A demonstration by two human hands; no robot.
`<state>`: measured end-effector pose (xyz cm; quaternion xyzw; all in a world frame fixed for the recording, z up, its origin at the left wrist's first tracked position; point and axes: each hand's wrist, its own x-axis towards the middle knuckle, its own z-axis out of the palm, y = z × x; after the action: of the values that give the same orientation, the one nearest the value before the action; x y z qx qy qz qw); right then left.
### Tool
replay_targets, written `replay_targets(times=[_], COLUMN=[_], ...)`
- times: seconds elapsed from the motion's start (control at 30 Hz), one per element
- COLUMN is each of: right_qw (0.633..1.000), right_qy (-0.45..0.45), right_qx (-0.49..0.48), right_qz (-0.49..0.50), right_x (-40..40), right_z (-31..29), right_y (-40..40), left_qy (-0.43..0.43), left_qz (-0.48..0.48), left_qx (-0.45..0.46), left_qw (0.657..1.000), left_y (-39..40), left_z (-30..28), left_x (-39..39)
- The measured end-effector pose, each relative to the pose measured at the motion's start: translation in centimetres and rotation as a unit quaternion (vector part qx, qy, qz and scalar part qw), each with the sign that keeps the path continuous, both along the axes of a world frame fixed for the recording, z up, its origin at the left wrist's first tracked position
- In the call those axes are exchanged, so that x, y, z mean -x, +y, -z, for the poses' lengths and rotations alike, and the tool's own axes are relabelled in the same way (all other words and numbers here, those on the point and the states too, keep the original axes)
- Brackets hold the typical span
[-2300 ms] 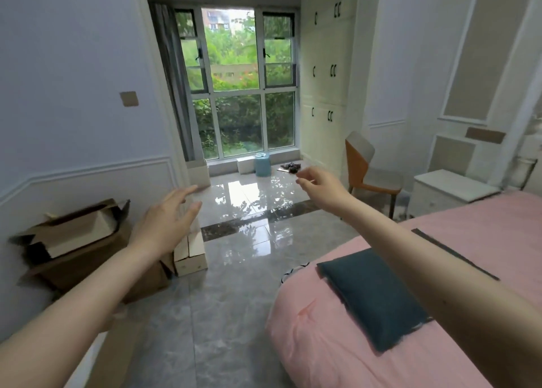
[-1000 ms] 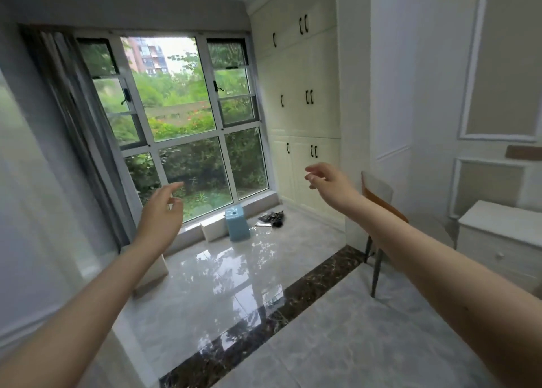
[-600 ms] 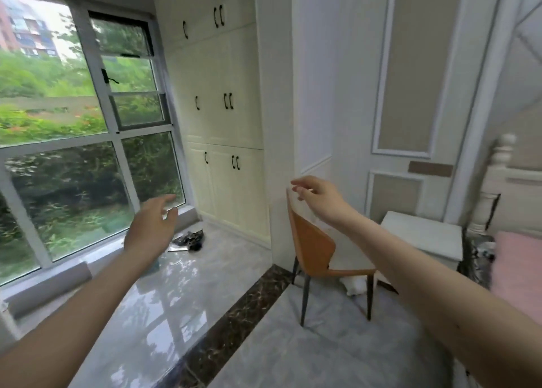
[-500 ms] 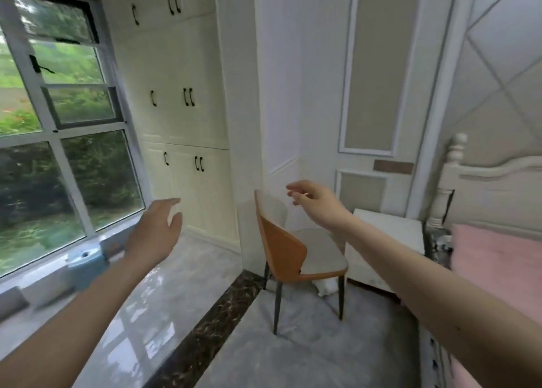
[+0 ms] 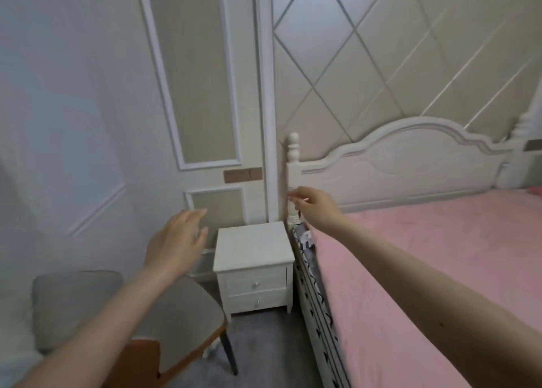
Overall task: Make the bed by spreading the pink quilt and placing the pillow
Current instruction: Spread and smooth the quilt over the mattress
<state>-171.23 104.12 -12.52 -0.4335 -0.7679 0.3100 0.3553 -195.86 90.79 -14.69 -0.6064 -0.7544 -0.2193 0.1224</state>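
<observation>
Both arms reach forward into the scene, bare to the elbow and held in the air. The left hand (image 5: 173, 245) hangs over the near left, back of the hand up, fingers straight and slightly spread, gripping nothing; it sits above the grey seat of a chair (image 5: 179, 314) and just left of a white nightstand (image 5: 252, 246). The right hand (image 5: 315, 207) stretches farther, to the near corner of the bed by the bedpost (image 5: 292, 164); its fingers are loosely bent and pointing left, and they hold nothing that can be seen.

The right fingertips are blurred against the post, so whether they touch it cannot be told. The chair is cut off at the bottom edge, with only an orange strip of its shell showing. The far right end of the headboard (image 5: 410, 167) runs out of view, and the pillow does not show here.

The pink quilt (image 5: 425, 255) lies flat and smooth over the mattress on the right, reaching the headboard at the far end and draping over the left side of the bed. Below that edge a patterned white and dark bed side (image 5: 313, 305) shows.
</observation>
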Motion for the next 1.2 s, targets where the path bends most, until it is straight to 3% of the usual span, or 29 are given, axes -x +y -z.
replay_targets(times=[0.2, 0.47, 0.83, 1.07, 1.2], right_qw=[0.996, 0.986, 0.938, 0.891, 0.865], right_qy=[-0.018, -0.058, -0.065, 0.069, 0.083], right_qx=[0.052, 0.084, 0.155, 0.222, 0.273], right_qz=[0.069, 0.13, 0.302, 0.39, 0.413], right_x=[-1.9, -1.4, -5.7, -10.0, -12.8], right_z=[5.1, 8.4, 13.5, 19.3, 24.4], right_y=[14.8, 30.9, 50.2, 57.5, 62.8], left_qy=[-0.022, -0.046, -0.042, -0.039, -0.023], left_qz=[0.046, 0.082, 0.218, 0.327, 0.352], left_qx=[0.046, 0.167, 0.2, 0.235, 0.27], left_qw=[0.998, 0.982, 0.954, 0.914, 0.896], left_y=[16.0, 34.1, 64.2, 77.2, 83.8], left_z=[4.0, 14.2, 16.2, 20.3, 23.6], left_x=[1.7, 7.2, 3.4, -3.3, -6.8])
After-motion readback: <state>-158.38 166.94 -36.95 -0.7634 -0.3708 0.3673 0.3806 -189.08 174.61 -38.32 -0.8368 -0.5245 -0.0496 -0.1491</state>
